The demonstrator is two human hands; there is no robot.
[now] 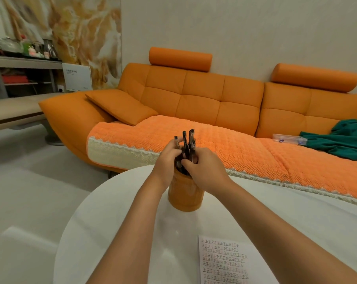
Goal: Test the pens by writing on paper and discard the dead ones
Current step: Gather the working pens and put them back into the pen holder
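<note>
Orange pen holder (186,193), upright on white worktop (112,222); black pens (188,140) standing inside; left hand (169,158) and right hand (206,169) both curled round the pens at the rim; written paper (224,261) nearer, to the right.

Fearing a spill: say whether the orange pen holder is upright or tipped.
Upright: the pen holder stands on its base on the table, pens pointing up.

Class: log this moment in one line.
phase: selection | left hand: grips pens | right hand: pinches pens at pen holder mouth | paper: written on, untouched
</note>
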